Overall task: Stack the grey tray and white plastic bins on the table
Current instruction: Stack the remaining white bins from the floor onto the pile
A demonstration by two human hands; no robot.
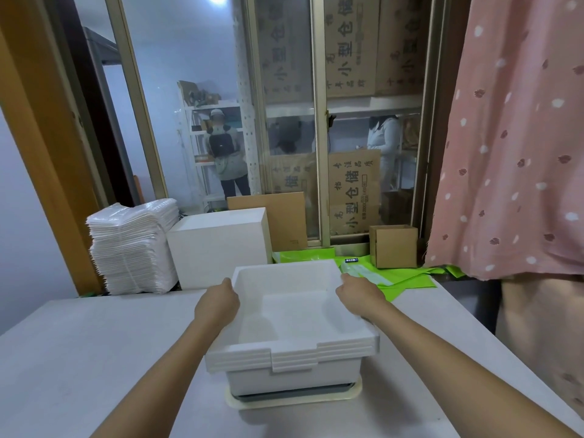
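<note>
Bins (294, 311) hide most of grey tray (294, 396); perhaps 3 nested.

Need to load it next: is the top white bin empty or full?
Empty: the top white bin shows a bare white floor, with nothing inside it.

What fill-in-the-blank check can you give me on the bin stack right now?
1. The left hand and right hand grip the ____ of the top white bin.
2. The white bins sit on the ____ tray.
3. A small cardboard box stands on the ____ sheets.

Missing words: rim; grey; green
</note>
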